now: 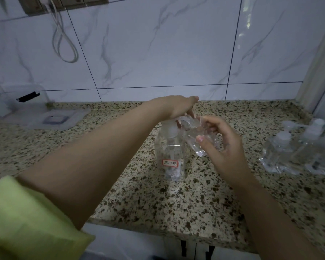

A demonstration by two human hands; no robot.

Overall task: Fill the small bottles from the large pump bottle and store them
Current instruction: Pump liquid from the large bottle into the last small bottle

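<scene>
Pumping into a tilted small bottle

Left hand [178,107] presses the large pump bottle [170,156]; right hand [221,143] grip pinches the small bottle [199,139]. Keep its mouth under the spout.

The pump top of the large pump bottle [170,156] is hidden under the left hand [178,107]. The small bottles [296,152] at the right are blurred and cut off by the edge.

A speckled granite counter [158,199] meets a marble-tiled wall [158,53], where a looped white cable [64,44] hangs.
</scene>
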